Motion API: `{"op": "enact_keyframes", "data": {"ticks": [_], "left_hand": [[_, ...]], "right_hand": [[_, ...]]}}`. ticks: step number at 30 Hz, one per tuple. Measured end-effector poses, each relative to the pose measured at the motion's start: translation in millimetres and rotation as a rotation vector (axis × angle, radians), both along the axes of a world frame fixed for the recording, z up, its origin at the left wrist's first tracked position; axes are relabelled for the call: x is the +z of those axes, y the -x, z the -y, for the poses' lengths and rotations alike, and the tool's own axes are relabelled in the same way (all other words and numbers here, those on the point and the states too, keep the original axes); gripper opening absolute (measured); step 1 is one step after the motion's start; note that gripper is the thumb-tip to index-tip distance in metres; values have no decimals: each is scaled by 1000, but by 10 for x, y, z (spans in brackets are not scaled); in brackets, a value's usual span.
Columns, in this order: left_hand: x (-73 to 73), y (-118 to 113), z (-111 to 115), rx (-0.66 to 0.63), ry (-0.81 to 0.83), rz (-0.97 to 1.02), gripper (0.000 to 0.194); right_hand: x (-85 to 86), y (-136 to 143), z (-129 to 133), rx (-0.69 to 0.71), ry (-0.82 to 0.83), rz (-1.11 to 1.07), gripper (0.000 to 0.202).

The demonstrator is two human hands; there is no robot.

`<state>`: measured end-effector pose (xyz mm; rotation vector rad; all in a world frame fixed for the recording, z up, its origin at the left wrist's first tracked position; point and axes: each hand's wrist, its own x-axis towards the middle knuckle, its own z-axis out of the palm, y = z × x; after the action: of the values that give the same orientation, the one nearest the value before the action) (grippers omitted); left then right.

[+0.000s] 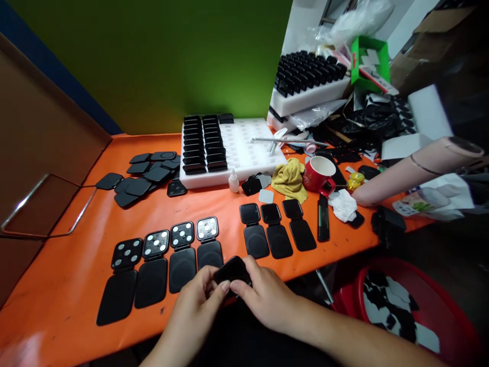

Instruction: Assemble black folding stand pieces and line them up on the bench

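Note:
Both of my hands hold a glossy black rounded pad (pixel 231 271) at the table's front edge; it looks like one of the folding charger pads. My left hand (pixel 196 298) grips its left side, with the thumb at the near edge. My right hand (pixel 263 290) grips the right side, its thumb also at the near edge. The pad's underside is hidden. Left of my hands lies a row of opened hinged pads (pixel 151 283), their upper halves showing pale round dots. Beyond my right hand are 3 more opened pads (pixel 278 240) with plain dark upper halves.
A white foam tray (pixel 248 140) holds upright black pads. Loose black pads (pixel 139 186) are heaped at left near a bent metal frame (pixel 76 224). Around the tray are a dropper bottle (pixel 234 182), yellow cloth (pixel 290 181), red mug (pixel 319 176) and box cutter (pixel 323 219). A red bin (pixel 454 316) stands at lower right.

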<state>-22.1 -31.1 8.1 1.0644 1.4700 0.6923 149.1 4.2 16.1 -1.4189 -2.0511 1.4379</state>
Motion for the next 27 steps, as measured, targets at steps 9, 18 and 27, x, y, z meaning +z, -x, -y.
{"op": "enact_keyframes", "data": {"ticks": [9, 18, 27], "left_hand": [[-122, -171, 176, 24, 11, -97, 23], [-10, -15, -279, -4, -157, -285, 43], [-358, 16, -112, -383, -710, -936, 47]], "right_hand": [[-200, -20, 189, -137, 90, -146, 17], [-129, -55, -416, -61, -96, -72, 22], [-317, 255, -1080, -65, -296, 241, 34]]}}
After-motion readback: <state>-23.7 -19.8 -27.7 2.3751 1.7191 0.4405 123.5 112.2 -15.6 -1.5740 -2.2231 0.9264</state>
